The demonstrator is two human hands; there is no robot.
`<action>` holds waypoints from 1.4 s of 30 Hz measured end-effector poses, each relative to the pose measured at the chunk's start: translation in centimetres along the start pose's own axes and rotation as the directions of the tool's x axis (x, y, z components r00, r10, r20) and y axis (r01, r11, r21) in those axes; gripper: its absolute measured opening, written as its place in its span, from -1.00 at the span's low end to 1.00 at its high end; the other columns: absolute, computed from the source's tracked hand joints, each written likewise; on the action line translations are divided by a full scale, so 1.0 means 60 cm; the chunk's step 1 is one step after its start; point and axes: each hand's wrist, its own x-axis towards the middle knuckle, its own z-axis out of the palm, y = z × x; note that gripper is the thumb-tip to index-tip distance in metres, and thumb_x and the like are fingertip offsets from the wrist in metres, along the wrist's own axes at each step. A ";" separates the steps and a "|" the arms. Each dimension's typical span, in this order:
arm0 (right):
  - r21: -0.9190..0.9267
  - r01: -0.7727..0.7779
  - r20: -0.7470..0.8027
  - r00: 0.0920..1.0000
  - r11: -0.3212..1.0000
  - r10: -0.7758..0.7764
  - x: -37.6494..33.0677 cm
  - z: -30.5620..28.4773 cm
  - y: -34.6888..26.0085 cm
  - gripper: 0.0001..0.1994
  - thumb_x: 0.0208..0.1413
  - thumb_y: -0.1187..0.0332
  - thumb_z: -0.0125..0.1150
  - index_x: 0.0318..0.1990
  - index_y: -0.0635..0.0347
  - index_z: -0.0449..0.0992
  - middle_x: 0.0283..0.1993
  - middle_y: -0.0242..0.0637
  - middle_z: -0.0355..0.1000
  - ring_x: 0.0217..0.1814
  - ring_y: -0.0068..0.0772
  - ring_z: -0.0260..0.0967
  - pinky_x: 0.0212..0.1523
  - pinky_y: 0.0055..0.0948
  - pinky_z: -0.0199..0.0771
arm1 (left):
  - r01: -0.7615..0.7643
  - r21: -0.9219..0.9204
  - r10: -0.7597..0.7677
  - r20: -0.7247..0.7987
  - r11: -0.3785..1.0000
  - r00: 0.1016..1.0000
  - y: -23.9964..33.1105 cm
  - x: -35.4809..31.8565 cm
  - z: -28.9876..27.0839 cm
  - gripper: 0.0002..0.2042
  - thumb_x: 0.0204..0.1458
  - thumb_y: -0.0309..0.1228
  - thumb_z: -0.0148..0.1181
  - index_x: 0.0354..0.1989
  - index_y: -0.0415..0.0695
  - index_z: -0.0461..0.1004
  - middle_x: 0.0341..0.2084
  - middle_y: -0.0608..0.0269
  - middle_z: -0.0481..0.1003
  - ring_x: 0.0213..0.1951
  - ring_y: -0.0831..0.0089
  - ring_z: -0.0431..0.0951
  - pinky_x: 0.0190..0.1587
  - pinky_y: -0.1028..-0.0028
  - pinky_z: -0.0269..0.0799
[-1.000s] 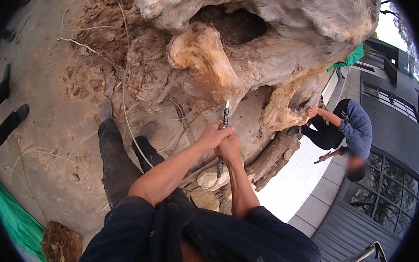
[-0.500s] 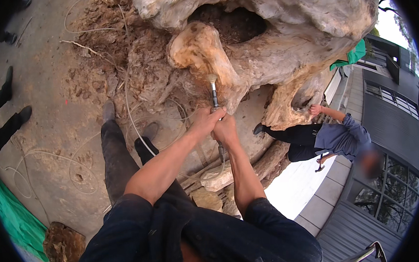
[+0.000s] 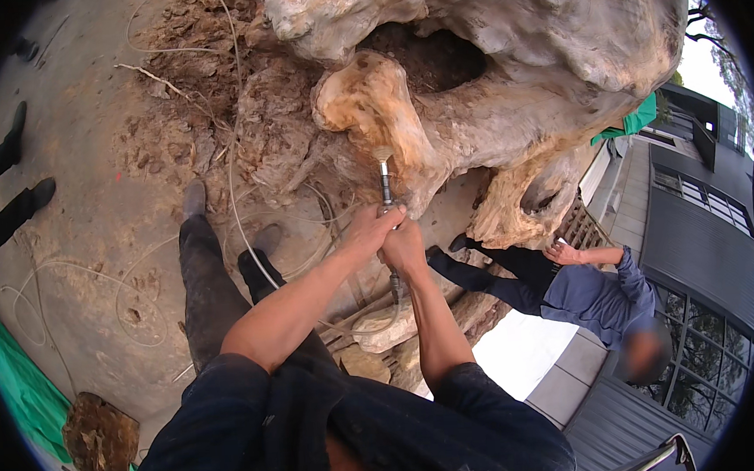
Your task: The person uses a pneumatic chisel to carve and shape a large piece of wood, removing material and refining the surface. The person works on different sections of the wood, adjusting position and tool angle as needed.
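Both my hands are wrapped round a slim air grinder (image 3: 385,187) with a small brush-like head (image 3: 382,154) at its far end. My left hand (image 3: 366,233) grips it from the left, close against my right hand (image 3: 404,246), which closes round the body. The head is at the pale, rounded limb (image 3: 400,126) of a huge weathered tree root (image 3: 547,44); whether it touches the wood I cannot tell. From the grinder's near end a thin hose (image 3: 398,308) curves away.
Coils of hose (image 3: 155,342) and bark debris (image 3: 186,83) lie on the ground to the left. Another person (image 3: 584,296) stands at the right beside the root. Timber pieces (image 3: 387,330) lie beyond my right forearm. At far left are someone's legs (image 3: 5,224) and a green sheet (image 3: 23,378).
The view has shifted slightly. My hands keep their hold on the grinder. The person at right has drawn a hand back from the root, and the hammer-like tool no longer shows.
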 end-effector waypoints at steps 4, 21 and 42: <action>0.025 0.115 -0.021 0.993 0.993 -0.115 0.055 0.026 -0.038 -0.76 0.17 0.32 0.22 -0.36 0.38 0.56 -0.63 -0.28 0.44 -0.67 -0.48 0.37 -0.63 -0.36 0.28 | -0.069 -0.083 0.066 -0.039 0.994 0.997 0.044 0.036 -0.029 -0.67 0.29 -0.11 0.25 -0.24 -0.18 0.54 -0.42 0.33 0.52 -0.50 0.57 0.49 -0.56 0.47 0.36; 0.157 -0.114 -0.069 0.990 0.981 0.126 -0.020 0.009 0.043 -0.84 0.22 0.34 0.26 -0.33 0.24 0.53 -0.61 -0.42 0.39 -0.67 -0.61 0.27 -0.66 -0.49 0.14 | 0.039 0.074 -0.046 0.099 0.996 0.994 -0.039 0.001 0.002 -0.67 0.26 -0.12 0.25 -0.25 -0.20 0.55 -0.47 0.31 0.51 -0.49 0.52 0.49 -0.50 0.39 0.39; 0.082 -0.072 -0.052 0.996 0.994 0.077 -0.013 0.019 0.085 -0.83 0.18 0.34 0.27 -0.37 0.27 0.55 -0.59 -0.36 0.43 -0.65 -0.56 0.32 -0.65 -0.45 0.20 | -0.022 -0.078 0.027 0.057 0.997 0.998 -0.061 -0.026 0.003 -0.67 0.25 -0.13 0.26 -0.34 -0.18 0.51 -0.49 0.32 0.47 -0.54 0.54 0.44 -0.59 0.41 0.33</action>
